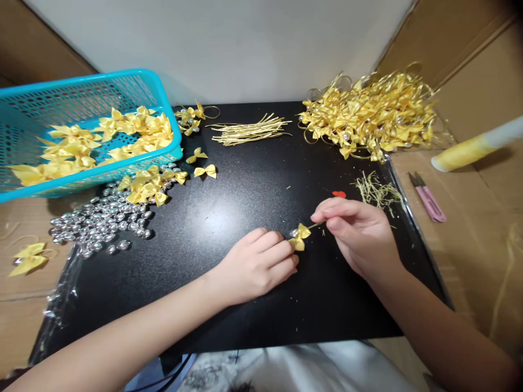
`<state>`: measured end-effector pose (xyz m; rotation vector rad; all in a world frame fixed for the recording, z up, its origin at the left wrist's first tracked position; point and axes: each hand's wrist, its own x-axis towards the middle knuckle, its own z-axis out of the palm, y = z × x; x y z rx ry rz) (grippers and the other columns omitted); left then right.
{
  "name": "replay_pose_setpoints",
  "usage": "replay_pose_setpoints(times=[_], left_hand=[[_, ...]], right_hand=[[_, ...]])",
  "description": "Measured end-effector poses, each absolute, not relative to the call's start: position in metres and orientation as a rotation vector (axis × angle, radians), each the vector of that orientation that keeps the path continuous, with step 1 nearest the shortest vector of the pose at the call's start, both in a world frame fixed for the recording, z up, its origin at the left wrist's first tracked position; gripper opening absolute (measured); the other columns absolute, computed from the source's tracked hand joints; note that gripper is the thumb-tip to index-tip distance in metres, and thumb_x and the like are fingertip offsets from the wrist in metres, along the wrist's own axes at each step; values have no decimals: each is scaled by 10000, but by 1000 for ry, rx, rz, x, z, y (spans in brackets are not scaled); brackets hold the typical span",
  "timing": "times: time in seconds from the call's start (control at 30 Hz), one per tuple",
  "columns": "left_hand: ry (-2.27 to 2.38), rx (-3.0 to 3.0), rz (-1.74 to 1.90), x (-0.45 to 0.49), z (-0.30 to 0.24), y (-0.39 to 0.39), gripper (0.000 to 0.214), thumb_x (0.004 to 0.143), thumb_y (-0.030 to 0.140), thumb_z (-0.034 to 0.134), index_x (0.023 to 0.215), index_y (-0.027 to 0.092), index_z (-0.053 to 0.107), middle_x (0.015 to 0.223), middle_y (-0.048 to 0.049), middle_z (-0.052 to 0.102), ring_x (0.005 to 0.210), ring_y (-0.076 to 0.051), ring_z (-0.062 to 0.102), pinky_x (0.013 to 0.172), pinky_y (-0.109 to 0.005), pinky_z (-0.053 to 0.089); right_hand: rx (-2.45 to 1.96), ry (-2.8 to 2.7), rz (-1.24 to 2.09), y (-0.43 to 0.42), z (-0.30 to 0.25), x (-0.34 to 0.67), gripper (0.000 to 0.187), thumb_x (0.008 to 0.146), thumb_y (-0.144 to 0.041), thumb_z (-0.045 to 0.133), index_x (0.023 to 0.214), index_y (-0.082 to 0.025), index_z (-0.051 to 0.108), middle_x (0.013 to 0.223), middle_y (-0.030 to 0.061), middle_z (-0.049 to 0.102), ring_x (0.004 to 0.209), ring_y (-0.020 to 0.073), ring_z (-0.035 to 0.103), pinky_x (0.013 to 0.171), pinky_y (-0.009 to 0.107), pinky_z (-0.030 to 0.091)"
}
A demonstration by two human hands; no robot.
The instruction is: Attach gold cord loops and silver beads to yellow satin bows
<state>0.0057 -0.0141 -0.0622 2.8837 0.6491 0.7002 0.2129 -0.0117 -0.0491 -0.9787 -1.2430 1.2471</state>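
Note:
Near the front middle of the black table, my left hand (pixel 261 264) is closed on one side of a yellow ribbon bow (pixel 301 235). A small silver bead (pixel 295 233) sits against the bow. From the bow a thin gold cord (pixel 316 224) runs up to the right, its end pinched between the thumb and fingers of my right hand (pixel 355 231). My left fingertips are hidden behind the knuckles. Just beyond the right hand lies a small red piece (pixel 339 194).
At left, a turquoise basket (pixel 174 144) holds yellow bows, with silver beads (pixel 102 220) in front. Cut gold cords (pixel 249 130) lie at the back. A heap of finished bows (pixel 371 117), cord scraps (pixel 378 190), pink thread snips (pixel 427 198) and a yellow-and-white roll (pixel 474 147) are at right.

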Motion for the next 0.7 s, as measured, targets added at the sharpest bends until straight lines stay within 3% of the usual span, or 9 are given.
replay_pose_setpoints(times=[0.13,0.27,0.43,0.57,0.7], left_hand=[[719,2866,630,8,-71,-15,185,945,239,547,1096,192,643,986,-46,735,769,-171,569,635,-322,364],[760,2857,659,14,-72,-10,174,941,267,550,1056,168,635,973,-51,728,772,-186,563,645,-333,374],[945,2686,565,30,-72,-1,268,899,361,585,1070,155,590,1027,-109,674,869,-245,572,704,-366,427],[1071,2153,627,41,-64,-1,503,744,456,742,1093,172,516,1057,-109,621,931,-260,579,790,-405,490],[1113,1548,640,44,-56,-11,646,668,421,815,1160,190,466,1032,-77,620,845,-205,609,733,-356,520]], right_hand=[[-911,-1245,1265,-13,-45,215,74,804,-411,749,830,-341,750,815,-1,749,807,191,682,746,388,578],[-873,-1282,1229,-13,-45,217,41,817,-385,743,837,-350,748,809,-9,745,800,186,678,747,389,572],[-978,-1337,1113,-13,-43,221,208,782,-527,729,799,-320,731,766,17,718,776,213,671,737,429,568],[-974,-1341,1088,-14,-34,223,224,779,-557,716,792,-333,718,739,10,702,766,213,665,743,437,570],[-800,-1398,1076,-14,-26,225,78,842,-477,686,864,-412,721,752,-26,704,747,186,658,737,405,562]])
